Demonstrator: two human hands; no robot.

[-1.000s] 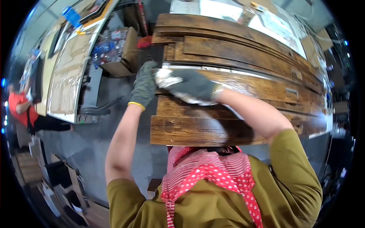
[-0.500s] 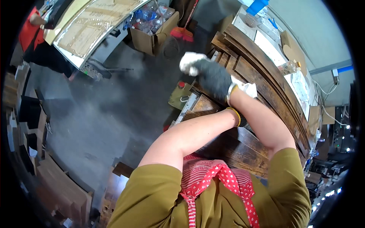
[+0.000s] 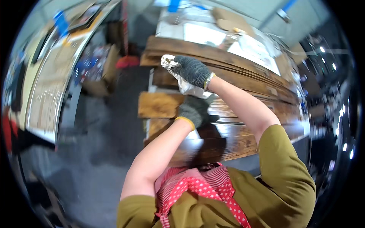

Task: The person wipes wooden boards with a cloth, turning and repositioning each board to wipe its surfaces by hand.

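White cloth (image 3: 188,88) is over the left part of the worktop (image 3: 306,127), bunched in the right hand (image 3: 192,71) with a loose fold hanging below the fingers; whether it touches wood cannot be told. Half a second ago it was out past the boards' left ends, above the floor; now it is back over them, which, as I judge it, brings the cloth within reach of the wood again. That hand is closed firmly around the bunch. Just below the fold, toward the front edge, the left hand (image 3: 194,110), then mostly hidden by the right forearm, now shows palm down on a brown board (image 3: 156,105), fingers stretched to the right and thumb spread apart. It seems to rest there, gripping nothing I can see, though the fingertips are partly covered. This board's left end juts out past its front neighbour. More dark boards (image 3: 213,51) lie side by side toward the back edge. Beyond them is a clear bottle (image 3: 228,41); off the left edge, well apart, are a red broom head (image 3: 127,62) and a carton (image 3: 108,72) of plastic bottles.
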